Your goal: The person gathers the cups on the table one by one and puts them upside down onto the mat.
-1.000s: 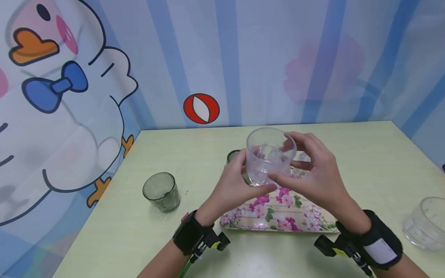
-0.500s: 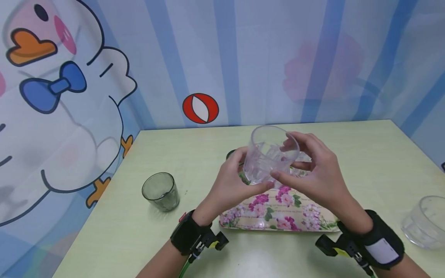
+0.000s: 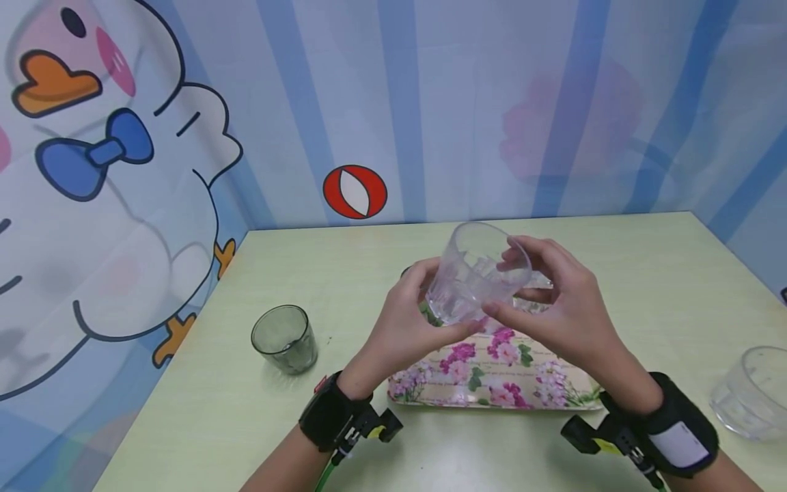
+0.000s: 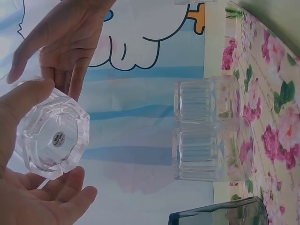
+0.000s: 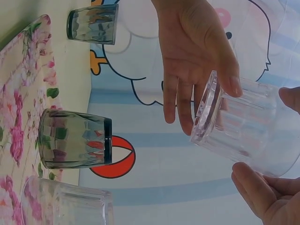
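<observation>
A clear glass hangs in the air over a floral tray, tilted with its rim up to the right and its base to the lower left. My left hand holds the base end between thumb and fingers. On the opposite side my right hand grips the glass near the rim, thumb in front and fingers behind. A small round sticker shows on the base in the left wrist view. Two clear glasses and a grey-green glass stand on the tray, mostly hidden in the head view.
Left of the tray a second grey-green glass stands on the pale table. Another clear glass is near the right edge. A printed cloth wall rises behind the table, and another wall closes off the left.
The held glass has gone from nearly upright to tilted, its base swinging left and its rim right. My left hand has shifted slightly left; the right hand has barely moved.
</observation>
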Demonstrator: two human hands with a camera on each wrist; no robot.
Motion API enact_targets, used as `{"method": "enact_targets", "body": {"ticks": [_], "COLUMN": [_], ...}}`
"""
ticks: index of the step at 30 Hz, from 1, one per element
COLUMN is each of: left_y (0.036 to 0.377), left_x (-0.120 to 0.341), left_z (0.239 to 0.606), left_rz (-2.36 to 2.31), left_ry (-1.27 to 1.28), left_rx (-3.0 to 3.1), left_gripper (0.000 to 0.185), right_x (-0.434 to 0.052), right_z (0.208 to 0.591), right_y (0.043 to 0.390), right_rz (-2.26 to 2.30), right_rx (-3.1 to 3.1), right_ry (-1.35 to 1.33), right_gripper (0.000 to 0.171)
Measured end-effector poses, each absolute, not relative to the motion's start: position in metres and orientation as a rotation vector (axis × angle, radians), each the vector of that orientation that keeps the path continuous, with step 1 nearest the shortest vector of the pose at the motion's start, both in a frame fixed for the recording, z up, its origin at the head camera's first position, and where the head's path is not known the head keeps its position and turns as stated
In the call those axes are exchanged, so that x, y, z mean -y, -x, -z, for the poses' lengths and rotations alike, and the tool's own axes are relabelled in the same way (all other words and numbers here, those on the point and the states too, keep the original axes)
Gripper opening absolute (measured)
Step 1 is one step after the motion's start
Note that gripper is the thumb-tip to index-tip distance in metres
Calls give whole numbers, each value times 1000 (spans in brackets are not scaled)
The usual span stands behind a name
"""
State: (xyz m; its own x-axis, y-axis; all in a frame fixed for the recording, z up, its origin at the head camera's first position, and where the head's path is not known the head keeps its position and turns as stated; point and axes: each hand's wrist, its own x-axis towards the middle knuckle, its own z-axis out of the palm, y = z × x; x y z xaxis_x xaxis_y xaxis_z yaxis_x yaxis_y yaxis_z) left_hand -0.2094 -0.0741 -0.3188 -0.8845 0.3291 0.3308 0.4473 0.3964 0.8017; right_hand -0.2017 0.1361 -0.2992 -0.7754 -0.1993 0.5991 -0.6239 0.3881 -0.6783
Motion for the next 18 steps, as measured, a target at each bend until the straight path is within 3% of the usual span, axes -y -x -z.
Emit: {"method": "enact_targets", "body": {"ticks": [18], "left_y": [209], "left_x": [78], "left_z": [318], "left_rz": [1516], "left_ry": [721], "left_rx": [2473], "left_gripper": [80], "right_x": [-141], "right_z": [299], "right_y": [201], "right_rz": [-1465], "right_rx": [2287], "right_ry": [-721], "right_gripper": [68]}}
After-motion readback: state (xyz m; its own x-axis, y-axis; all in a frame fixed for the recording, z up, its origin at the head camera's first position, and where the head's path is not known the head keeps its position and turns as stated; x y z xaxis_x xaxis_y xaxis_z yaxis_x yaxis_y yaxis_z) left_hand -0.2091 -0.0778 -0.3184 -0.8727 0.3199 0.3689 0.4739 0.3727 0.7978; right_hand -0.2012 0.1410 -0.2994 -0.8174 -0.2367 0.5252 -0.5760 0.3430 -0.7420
